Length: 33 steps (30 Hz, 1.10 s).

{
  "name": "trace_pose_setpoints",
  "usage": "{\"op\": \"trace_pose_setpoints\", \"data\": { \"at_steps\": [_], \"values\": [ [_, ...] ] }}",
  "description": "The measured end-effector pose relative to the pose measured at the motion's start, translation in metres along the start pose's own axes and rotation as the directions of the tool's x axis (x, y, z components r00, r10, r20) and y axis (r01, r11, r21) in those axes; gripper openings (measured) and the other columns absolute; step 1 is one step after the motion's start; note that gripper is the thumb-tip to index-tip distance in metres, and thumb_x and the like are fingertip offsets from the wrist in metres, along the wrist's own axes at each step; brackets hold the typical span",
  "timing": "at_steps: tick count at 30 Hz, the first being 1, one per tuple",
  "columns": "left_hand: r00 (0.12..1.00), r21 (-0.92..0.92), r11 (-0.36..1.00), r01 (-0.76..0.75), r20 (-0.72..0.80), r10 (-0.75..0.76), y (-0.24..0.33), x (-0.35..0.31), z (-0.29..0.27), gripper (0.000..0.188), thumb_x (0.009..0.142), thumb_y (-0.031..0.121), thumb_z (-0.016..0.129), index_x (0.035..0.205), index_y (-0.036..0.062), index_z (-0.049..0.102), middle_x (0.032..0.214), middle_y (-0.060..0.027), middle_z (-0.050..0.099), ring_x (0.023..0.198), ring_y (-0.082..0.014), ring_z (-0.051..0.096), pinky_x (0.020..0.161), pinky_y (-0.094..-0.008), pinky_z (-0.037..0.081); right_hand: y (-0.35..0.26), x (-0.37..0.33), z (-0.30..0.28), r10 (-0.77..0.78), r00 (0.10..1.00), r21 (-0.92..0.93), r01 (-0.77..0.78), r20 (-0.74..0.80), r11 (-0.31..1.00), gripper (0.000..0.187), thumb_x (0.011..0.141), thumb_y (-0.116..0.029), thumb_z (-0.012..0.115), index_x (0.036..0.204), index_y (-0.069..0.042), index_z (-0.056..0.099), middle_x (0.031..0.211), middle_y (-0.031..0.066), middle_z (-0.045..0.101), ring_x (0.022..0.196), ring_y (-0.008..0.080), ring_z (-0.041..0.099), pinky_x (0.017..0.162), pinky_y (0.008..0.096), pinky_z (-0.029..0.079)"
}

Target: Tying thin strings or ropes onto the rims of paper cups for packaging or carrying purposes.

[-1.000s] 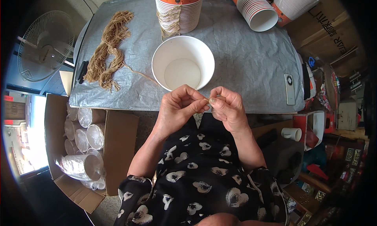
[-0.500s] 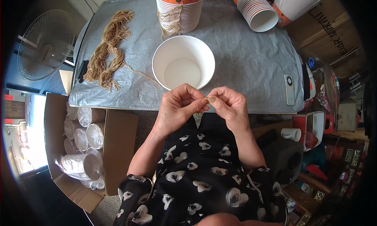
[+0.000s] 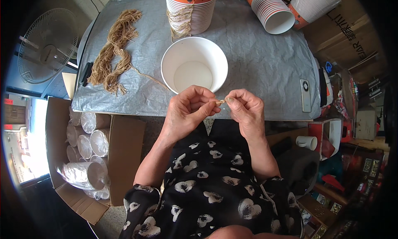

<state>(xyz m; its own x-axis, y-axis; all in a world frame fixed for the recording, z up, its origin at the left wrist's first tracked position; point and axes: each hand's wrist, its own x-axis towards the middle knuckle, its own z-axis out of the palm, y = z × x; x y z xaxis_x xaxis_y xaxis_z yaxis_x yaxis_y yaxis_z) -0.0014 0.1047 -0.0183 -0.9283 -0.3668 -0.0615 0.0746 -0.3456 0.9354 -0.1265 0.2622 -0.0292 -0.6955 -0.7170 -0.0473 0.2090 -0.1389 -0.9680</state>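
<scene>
A short bit of tan twine (image 3: 220, 102) stretches between my two hands, just over the table's near edge. My left hand (image 3: 188, 110) pinches one side of it between thumb and fingers. On the other side, the thumb and forefinger of my right hand (image 3: 248, 112) close on it. Just beyond my hands stands a white paper bucket (image 3: 216, 64), its open mouth facing me and nothing seen inside. A strand of twine (image 3: 151, 78) runs from the big tan twine bundle (image 3: 110, 67) at the left toward the bucket, where the bucket hides its end.
Behind the bucket rises a stack of nested orange-and-white buckets (image 3: 199, 21) with loose twine (image 3: 180, 21) draped on it. More stacks (image 3: 271, 15) lie at the far right. A phone (image 3: 305, 96) rests near the right edge. A cardboard box (image 3: 126, 156) of wrapped cups stands left; a fan (image 3: 47, 48) is beyond.
My hands have drawn slightly apart, the right one moving a little to the right. More of the twine now shows between my fingertips.
</scene>
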Motion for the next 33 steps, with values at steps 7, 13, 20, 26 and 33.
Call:
{"op": "trace_pose_setpoints", "data": {
  "at_steps": [7,13,20,26,33],
  "values": [
    [1.0,-0.019,1.0,0.005,-0.007,-0.005,-0.001,0.001,0.0,0.012,0.1,0.0,0.063,0.111,-0.0036,0.06,0.102,-0.0098,0.073,0.096,-0.0168,0.074,0.088,-0.0295,0.062,-0.001,0.001,-0.001,0.003,0.999,0.065,-0.001,-0.033,0.998,0.012,0.099,-0.014,0.07,0.099,-0.002,0.07,0.065,-0.01,0.052,0.053,-0.002,0.035,0.047,0.0188,0.024],
    [1.0,-0.012,1.0,0.006,-0.003,-0.006,0.0,-0.001,0.001,0.011,0.1,0.0,0.063,0.11,-0.0037,0.06,0.102,-0.01,0.073,0.095,-0.0166,0.074,0.088,-0.0294,0.062,-0.002,-0.002,0.0,-0.022,0.997,0.086,0.028,-0.07,0.996,0.014,0.099,-0.015,0.071,0.101,-0.001,0.07,0.066,-0.0093,0.052,0.054,-0.0017,0.036,0.046,0.019,0.024],
    [0.997,0.06,0.995,-0.074,0.021,0.073,-0.001,0.0,0.004,0.024,0.097,-0.001,0.067,0.12,-0.0041,0.061,0.103,-0.0084,0.072,0.097,-0.0145,0.073,0.086,-0.0262,0.06,-0.005,-0.004,0.0,-0.066,0.997,0.051,0.068,-0.042,0.996,0.013,0.099,-0.013,0.07,0.102,-0.001,0.07,0.067,-0.0091,0.053,0.054,-0.0015,0.036,0.048,0.0188,0.025],
    [0.998,0.085,0.995,-0.057,0.038,0.054,-0.002,0.002,0.007,0.026,0.096,0.001,0.07,0.121,-0.0036,0.063,0.103,-0.0076,0.073,0.096,-0.0136,0.072,0.085,-0.0254,0.059,-0.007,-0.004,0.002,-0.112,0.993,-0.029,0.111,-0.038,0.993,0.013,0.1,-0.013,0.07,0.102,-0.001,0.071,0.068,-0.0092,0.054,0.055,-0.002,0.037,0.048,0.0184,0.027],
    [0.999,-0.075,0.997,0.001,0.041,0.002,-0.001,0.002,0.005,0.02,0.101,0.005,0.064,0.12,-0.0027,0.064,0.102,-0.0097,0.075,0.094,-0.015,0.073,0.085,-0.0272,0.061,-0.013,-0.003,0.004,-0.042,0.999,0.033,0.042,-0.019,0.999,0.02,0.102,-0.019,0.067,0.104,0.0,0.071,0.065,-0.0084,0.052,0.054,-0.0013,0.039,0.048,0.0188,0.027]
  ]
}}
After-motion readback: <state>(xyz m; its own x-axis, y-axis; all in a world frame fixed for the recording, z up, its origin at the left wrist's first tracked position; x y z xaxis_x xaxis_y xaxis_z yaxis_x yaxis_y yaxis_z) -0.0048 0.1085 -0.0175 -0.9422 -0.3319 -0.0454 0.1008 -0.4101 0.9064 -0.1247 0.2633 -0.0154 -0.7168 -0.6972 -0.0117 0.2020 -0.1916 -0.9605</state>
